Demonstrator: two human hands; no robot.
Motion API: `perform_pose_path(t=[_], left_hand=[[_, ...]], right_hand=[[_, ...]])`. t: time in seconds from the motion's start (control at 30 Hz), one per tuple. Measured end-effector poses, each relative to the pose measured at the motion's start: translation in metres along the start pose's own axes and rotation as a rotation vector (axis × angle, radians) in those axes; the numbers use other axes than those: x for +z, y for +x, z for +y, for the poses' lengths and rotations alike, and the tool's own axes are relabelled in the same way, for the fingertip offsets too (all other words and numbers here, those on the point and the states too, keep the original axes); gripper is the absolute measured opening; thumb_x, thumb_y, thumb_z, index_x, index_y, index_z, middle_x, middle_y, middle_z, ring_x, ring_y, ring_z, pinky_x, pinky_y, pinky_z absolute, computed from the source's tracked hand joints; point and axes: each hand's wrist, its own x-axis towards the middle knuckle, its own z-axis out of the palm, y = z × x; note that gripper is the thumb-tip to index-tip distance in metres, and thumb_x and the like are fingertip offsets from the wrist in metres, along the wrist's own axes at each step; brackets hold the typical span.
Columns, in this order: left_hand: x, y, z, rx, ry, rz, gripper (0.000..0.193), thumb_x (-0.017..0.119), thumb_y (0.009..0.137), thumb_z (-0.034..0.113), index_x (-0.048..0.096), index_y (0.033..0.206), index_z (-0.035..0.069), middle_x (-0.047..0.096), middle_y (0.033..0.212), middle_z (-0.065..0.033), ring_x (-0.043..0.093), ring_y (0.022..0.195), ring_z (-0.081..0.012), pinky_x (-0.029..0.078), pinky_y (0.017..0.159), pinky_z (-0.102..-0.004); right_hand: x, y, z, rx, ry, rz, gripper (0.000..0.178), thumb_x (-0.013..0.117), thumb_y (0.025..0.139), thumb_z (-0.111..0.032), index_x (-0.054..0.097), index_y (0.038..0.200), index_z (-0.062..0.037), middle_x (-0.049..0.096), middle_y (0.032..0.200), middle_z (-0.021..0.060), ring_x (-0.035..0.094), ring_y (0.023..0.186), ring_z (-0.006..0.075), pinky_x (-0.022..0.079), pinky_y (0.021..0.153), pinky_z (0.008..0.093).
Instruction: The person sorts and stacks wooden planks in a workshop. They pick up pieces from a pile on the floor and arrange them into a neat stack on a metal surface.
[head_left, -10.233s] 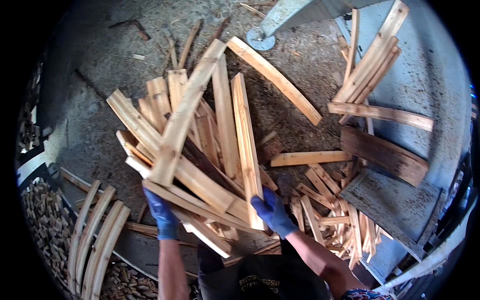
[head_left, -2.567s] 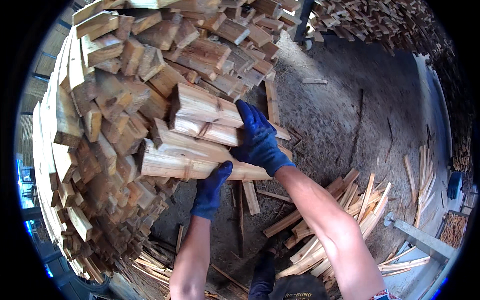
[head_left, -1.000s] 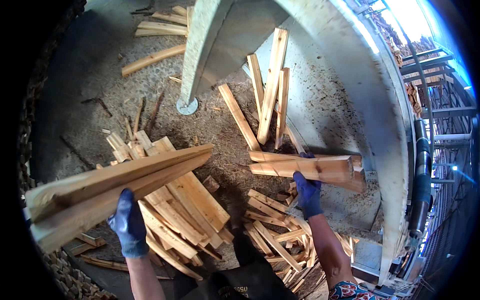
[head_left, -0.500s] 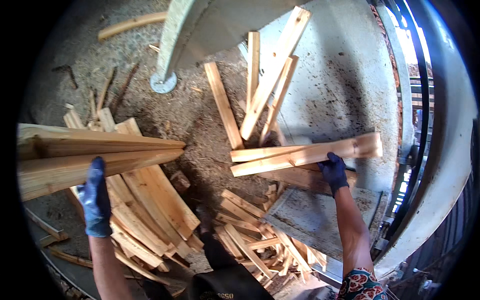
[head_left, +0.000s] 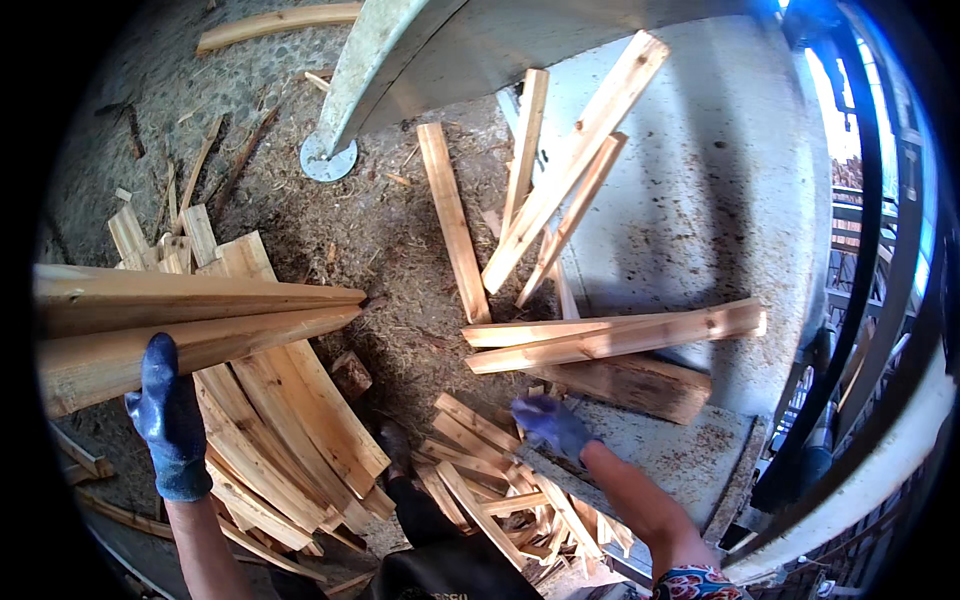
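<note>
My left hand (head_left: 172, 425), in a dark blue glove, grips the nearer of two long wooden planks (head_left: 200, 345) lying side by side at the left. Its thumb rests on the plank's face; the other fingers are partly hidden. My right hand (head_left: 553, 425), gloved alike and a little blurred, is open and empty above the near edge of a grey metal surface. Just beyond it, two pale planks (head_left: 620, 338) lie almost crosswise, over a darker, thicker wood block (head_left: 630, 385). Beneath my right hand is a heap of short split pieces (head_left: 490, 490).
A stack of boards (head_left: 300, 410) lies under the left planks. Several wood strips (head_left: 570, 170) lean on the pale metal surface (head_left: 720, 200) at the far right. A metal leg with a round foot (head_left: 328, 160) stands on the littered ground. Dark bars (head_left: 850, 300) run along the right.
My right hand has let go of the pale plank and moved left and nearer. That plank now rests beside the other. The left hand has shifted slightly left and nearer, still at its plank.
</note>
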Motion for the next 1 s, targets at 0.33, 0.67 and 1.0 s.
perform_pose_path(t=[0.33,0.67,1.0], left_hand=[[-0.008,-0.016,0.004,0.077,-0.457,-0.104,0.055,0.06,0.083,0.032,0.043,0.125,0.002,0.05,0.12,-0.0194,0.046,0.115,-0.0255,0.036,0.099,-0.0391],[0.009,-0.013,0.002,0.154,-0.397,0.004,0.053,0.06,0.079,0.04,0.051,0.115,0.003,0.06,0.105,-0.0127,0.056,0.099,-0.0251,0.042,0.092,-0.0406],[0.015,-0.029,0.006,0.153,-0.163,-0.178,0.069,0.058,0.079,0.055,0.042,0.118,0.0,0.057,0.109,-0.0172,0.055,0.104,-0.0276,0.04,0.096,-0.0416]], right_hand=[[0.111,0.227,-0.178,-1.266,-1.085,0.532,0.075,0.071,0.069,-0.034,0.039,0.128,-0.0004,0.048,0.119,0.0259,0.047,0.112,0.039,0.036,0.098,0.0415],[0.127,0.255,-0.212,-0.812,-0.79,0.44,0.052,0.077,0.065,-0.025,0.056,0.108,-0.004,0.063,0.09,0.0113,0.061,0.077,0.0229,0.049,0.071,0.0353],[0.128,0.104,-0.171,-1.011,-0.65,0.083,0.073,0.078,0.065,-0.009,0.042,0.128,-0.0036,0.049,0.123,0.0089,0.044,0.116,0.0184,0.034,0.1,0.0306]])
